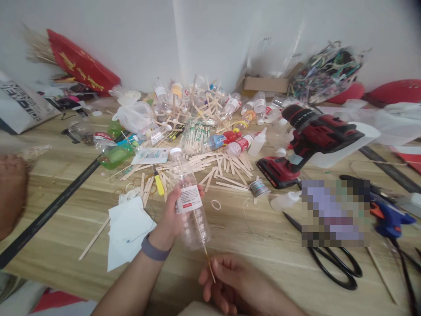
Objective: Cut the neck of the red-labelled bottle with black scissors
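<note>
My left hand [173,210] is wrapped round a clear plastic bottle [197,228] with a white cap and a white label. The bottle leans, its cap pointing away from me and its base towards me. Out of the base end sticks a thin wooden stick [209,265], and a pale length seems to run on inside the bottle. My right hand [233,281] is below the base, thumb and fingers closed on the stick's near end. A rubber band [215,204] lies on the table to the right of the bottle.
Flat wooden sticks [230,169] and plastic bottles are heaped behind. At right are a red cordless drill [305,140], black scissors [335,265] and a blue glue gun [391,219]. White paper [128,232] lies left. Another person's blurred hand [11,193] is at the left edge.
</note>
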